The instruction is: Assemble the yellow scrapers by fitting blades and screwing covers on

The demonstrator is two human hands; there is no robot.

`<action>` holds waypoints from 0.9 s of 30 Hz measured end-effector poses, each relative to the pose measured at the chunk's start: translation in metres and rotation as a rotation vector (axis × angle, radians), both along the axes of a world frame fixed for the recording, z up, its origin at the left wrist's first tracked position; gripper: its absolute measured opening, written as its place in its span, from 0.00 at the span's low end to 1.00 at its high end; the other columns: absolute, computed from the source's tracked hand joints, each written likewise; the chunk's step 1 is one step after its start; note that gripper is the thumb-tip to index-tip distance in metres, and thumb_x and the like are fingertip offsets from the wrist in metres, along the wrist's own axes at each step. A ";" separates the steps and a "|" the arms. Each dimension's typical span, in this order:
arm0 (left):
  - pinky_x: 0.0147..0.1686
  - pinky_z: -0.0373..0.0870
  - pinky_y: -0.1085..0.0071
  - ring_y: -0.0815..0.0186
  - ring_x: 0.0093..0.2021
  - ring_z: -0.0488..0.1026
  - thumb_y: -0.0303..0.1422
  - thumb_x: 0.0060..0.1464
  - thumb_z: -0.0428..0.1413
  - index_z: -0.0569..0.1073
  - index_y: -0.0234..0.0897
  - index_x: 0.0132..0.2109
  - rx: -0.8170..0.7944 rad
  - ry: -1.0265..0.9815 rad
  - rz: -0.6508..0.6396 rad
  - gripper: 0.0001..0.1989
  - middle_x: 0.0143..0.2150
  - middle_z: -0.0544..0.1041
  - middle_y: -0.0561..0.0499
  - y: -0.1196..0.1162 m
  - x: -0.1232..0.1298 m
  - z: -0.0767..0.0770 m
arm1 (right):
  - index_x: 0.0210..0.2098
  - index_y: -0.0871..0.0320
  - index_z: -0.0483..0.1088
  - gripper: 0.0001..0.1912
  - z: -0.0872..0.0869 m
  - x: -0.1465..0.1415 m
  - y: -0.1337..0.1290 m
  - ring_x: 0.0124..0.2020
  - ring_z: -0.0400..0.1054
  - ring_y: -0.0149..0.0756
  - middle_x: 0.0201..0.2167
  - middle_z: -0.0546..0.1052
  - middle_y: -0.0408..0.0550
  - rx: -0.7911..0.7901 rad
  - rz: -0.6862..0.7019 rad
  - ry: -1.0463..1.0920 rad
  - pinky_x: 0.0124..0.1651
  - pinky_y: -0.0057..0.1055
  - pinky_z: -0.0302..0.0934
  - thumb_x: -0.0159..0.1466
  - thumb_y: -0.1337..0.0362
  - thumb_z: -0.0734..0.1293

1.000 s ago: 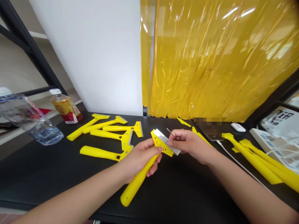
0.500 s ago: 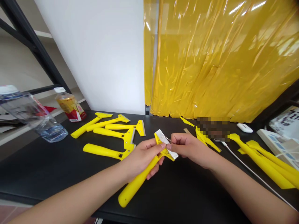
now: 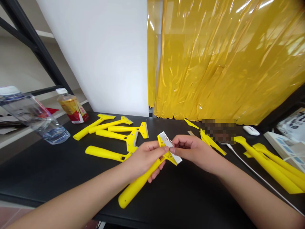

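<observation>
My left hand [image 3: 145,160] is closed around the neck of a yellow scraper [image 3: 135,189], its thumb pressing on the head. A pale metal blade [image 3: 175,156] lies along that head, and the handle slants toward the lower left. At the blade, my right hand [image 3: 194,151] pinches a thin metal rod [image 3: 168,139] between thumb and fingers; most of the rod is hidden by them. Left of my hands lie several yellow scrapers with blades, among them one scraper [image 3: 105,153] partly covered by my left hand.
More yellow scraper handles [image 3: 269,165] lie on the right of the black table [image 3: 71,181], near a white cable [image 3: 250,173] and white case [image 3: 251,130]. Yellow strips [image 3: 212,143] lie behind my right hand. A tilted water bottle [image 3: 45,121] and drink bottle [image 3: 72,106] stand left.
The handle end of the held scraper has shifted slightly left and up. My right fingers have turned a little at the blade, and more of the thin rod shows.
</observation>
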State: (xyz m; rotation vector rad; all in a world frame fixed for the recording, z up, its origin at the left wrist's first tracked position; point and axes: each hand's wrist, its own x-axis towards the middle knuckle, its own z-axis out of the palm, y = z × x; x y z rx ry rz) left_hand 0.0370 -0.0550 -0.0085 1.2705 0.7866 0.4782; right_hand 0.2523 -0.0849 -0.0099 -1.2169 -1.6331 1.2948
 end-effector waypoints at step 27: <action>0.09 0.63 0.77 0.70 0.13 0.65 0.53 0.63 0.57 0.70 0.38 0.36 -0.068 0.058 -0.034 0.21 0.21 0.71 0.56 0.003 -0.001 0.000 | 0.32 0.56 0.72 0.14 0.012 0.004 -0.004 0.25 0.54 0.28 0.23 0.64 0.37 0.038 -0.101 -0.090 0.28 0.29 0.48 0.67 0.53 0.69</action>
